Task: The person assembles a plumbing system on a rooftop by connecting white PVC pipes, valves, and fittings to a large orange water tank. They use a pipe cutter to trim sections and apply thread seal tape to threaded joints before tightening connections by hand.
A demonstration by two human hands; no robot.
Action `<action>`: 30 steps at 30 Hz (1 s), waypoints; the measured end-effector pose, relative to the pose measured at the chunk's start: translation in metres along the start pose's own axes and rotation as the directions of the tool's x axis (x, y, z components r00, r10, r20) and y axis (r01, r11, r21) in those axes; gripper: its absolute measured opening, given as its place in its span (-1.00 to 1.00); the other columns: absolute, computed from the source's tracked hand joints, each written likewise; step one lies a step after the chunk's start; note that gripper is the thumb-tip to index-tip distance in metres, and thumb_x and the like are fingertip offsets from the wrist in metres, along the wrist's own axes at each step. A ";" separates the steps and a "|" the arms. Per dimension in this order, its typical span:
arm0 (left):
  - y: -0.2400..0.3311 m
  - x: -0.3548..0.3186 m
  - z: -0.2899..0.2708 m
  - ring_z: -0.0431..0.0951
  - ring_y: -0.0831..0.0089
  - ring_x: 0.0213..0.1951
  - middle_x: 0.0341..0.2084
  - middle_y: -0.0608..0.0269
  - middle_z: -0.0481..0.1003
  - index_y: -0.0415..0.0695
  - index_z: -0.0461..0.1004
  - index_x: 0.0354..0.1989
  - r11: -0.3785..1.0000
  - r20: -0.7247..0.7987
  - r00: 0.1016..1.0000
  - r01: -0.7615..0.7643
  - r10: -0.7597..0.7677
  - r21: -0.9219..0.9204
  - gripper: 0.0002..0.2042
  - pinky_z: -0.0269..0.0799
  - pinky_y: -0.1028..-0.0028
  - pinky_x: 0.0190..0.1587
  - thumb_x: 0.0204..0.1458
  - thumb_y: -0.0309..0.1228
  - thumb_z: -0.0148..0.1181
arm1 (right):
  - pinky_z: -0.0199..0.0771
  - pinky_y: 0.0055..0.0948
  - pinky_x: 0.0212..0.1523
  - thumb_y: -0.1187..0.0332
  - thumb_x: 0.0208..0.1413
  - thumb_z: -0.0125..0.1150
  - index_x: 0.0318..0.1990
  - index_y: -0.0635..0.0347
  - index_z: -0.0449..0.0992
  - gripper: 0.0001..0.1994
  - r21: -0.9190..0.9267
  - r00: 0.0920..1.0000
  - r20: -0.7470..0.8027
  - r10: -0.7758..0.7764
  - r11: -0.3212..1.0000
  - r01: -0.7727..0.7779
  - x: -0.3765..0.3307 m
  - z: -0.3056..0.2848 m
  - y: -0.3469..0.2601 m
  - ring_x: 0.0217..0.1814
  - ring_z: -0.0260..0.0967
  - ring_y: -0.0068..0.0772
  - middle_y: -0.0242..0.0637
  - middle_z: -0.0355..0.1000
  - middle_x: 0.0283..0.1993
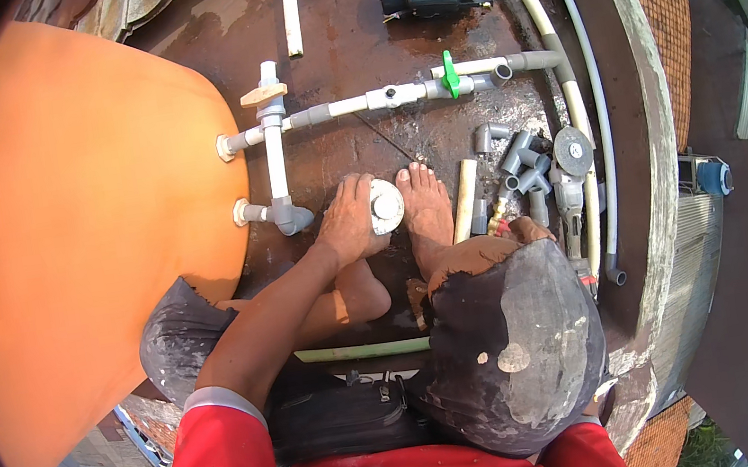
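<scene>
The left hand (349,223) clasps a white round fitting (386,205), held low just left of the bare foot (426,212). The right hand (526,229) is mostly hidden behind the knee; its grip cannot be told. Grey elbows (523,170) lie just beyond it. Judging by this, fitting assembly is under way; next comes a matching piece.

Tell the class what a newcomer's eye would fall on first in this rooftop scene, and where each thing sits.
The big orange tank fills the left side. White and grey pipework with a green valve handle runs rightward from it across the wet brown roof. Lower centre, the left hand rests on a round white fitting beside a bare foot, with loose grey elbows to the right.
</scene>
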State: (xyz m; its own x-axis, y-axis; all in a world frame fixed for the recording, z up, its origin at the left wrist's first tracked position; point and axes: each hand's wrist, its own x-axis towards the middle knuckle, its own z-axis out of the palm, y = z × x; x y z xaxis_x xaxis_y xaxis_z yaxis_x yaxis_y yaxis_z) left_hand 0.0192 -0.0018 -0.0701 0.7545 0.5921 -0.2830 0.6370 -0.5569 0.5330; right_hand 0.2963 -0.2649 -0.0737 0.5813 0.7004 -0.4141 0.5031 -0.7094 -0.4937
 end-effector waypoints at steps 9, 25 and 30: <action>-0.043 -0.010 0.024 0.42 -0.30 0.39 0.37 -0.22 0.29 -0.19 0.19 0.49 0.990 -0.116 0.986 0.110 -0.120 -0.090 -0.01 0.49 -0.03 0.39 -0.13 -0.32 0.68 | 0.60 0.07 0.11 0.35 0.28 0.42 -0.06 0.25 0.69 -0.81 0.024 0.968 -0.250 -0.010 1.000 0.016 -0.031 -0.029 -0.011 0.07 0.64 0.22 0.02 0.69 -0.04; -0.026 -0.112 -0.082 0.57 -0.14 0.30 0.38 -0.14 0.33 -0.11 0.24 0.55 0.975 -0.145 0.972 0.164 -0.185 -0.146 -0.19 0.61 0.05 0.25 0.14 -0.37 0.54 | 0.63 0.06 -0.02 0.36 0.26 0.38 -0.12 0.15 0.73 -0.87 0.162 0.841 -0.428 0.331 0.944 -0.288 -0.105 -0.096 0.050 -0.05 0.69 0.14 0.02 0.67 -0.20; -0.023 -0.143 -0.109 0.57 -0.12 0.29 0.38 -0.13 0.33 -0.11 0.24 0.55 0.975 -0.173 0.966 0.171 -0.194 -0.141 -0.19 0.61 0.06 0.24 0.15 -0.39 0.53 | 0.62 0.04 0.16 0.36 0.22 0.40 0.00 0.22 0.71 -0.76 0.016 0.954 -0.291 0.076 0.997 -0.074 -0.120 -0.022 0.035 0.11 0.62 0.18 0.01 0.67 0.00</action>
State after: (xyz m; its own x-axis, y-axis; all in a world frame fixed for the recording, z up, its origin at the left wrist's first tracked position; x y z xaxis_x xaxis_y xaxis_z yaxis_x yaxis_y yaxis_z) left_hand -0.1208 -0.0104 0.0452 0.5774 0.7806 -0.2391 0.7278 -0.3595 0.5840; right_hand 0.2578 -0.3754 -0.0243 0.7788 0.5912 -0.2098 0.4479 -0.7581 -0.4740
